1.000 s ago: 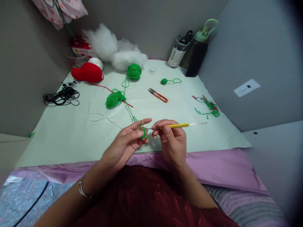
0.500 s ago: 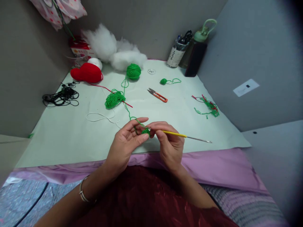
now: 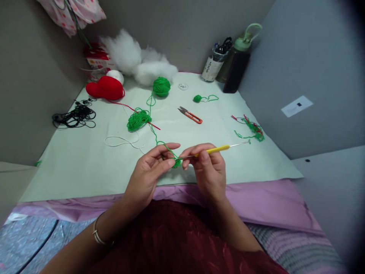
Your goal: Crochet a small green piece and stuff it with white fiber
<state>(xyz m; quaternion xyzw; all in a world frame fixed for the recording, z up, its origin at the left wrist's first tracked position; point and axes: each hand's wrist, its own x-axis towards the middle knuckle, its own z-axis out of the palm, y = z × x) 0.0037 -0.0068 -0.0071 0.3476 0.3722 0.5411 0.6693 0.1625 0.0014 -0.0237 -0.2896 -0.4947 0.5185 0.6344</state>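
Note:
My left hand [image 3: 151,171] pinches a small green crochet piece [image 3: 177,163] between thumb and fingers, its index finger stretched out with green yarn running past it. In my right hand [image 3: 209,167] is a crochet hook [image 3: 218,149] with a yellow handle, held like a pencil. One metal end of the hook meets the green piece; the other points out to the right. From the piece the yarn leads back to a loose green yarn bundle [image 3: 139,119] and on to a green yarn ball [image 3: 161,86]. My left fingers partly hide the piece.
Orange thread snips [image 3: 190,115] lie mid-table, with a small green crocheted piece [image 3: 197,98] behind them. Red yarn [image 3: 105,87], black cord [image 3: 75,115] and white stuffing [image 3: 154,71] are at left and back. Yarn scraps [image 3: 253,128] lie right; a bottle [image 3: 242,45] and pen cup [image 3: 212,67] stand behind.
The crochet hook's outer end swung down toward me, then back up, while its inner tip worked at the green piece. My left hand turned slightly, and the yarn by its index finger shifted.

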